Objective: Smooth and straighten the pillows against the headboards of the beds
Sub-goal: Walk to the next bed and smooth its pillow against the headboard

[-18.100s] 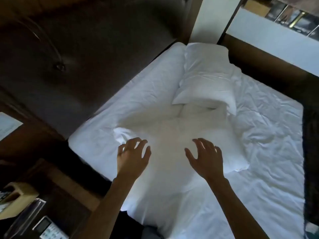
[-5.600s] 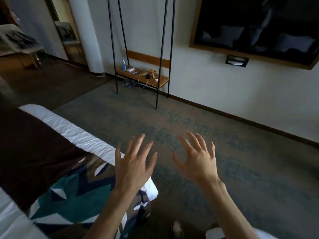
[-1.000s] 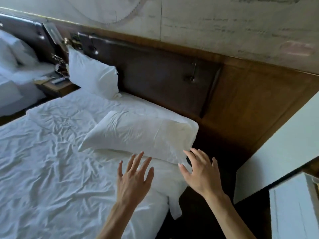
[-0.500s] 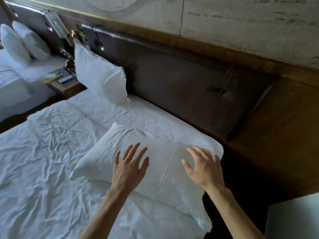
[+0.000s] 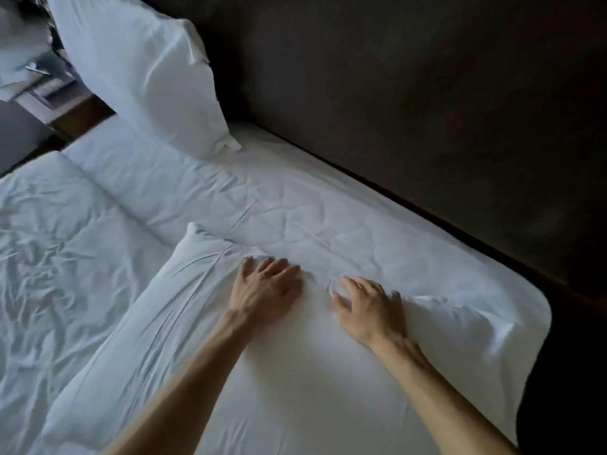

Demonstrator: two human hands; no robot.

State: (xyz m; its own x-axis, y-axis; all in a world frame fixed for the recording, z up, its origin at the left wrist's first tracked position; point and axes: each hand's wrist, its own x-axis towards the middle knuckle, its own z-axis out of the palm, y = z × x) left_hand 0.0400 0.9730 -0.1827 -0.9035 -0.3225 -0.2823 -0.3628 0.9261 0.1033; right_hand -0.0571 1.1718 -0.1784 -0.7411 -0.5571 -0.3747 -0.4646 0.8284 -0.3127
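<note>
Head view: two pillows, flat pillow (image 5: 203,339) under open left hand (image 5: 264,290) and right hand (image 5: 369,308).

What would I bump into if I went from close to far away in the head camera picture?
Flat pillow → left hand and right hand pressing on it → bare sheet → upright pillow leaning on the dark headboard.

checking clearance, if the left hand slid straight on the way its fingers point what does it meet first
The left hand points up and right across the flat pillow. Past the pillow's far edge it would cross bare sheet, then meet the dark headboard, probably. The upright pillow sits left of that line.
</note>
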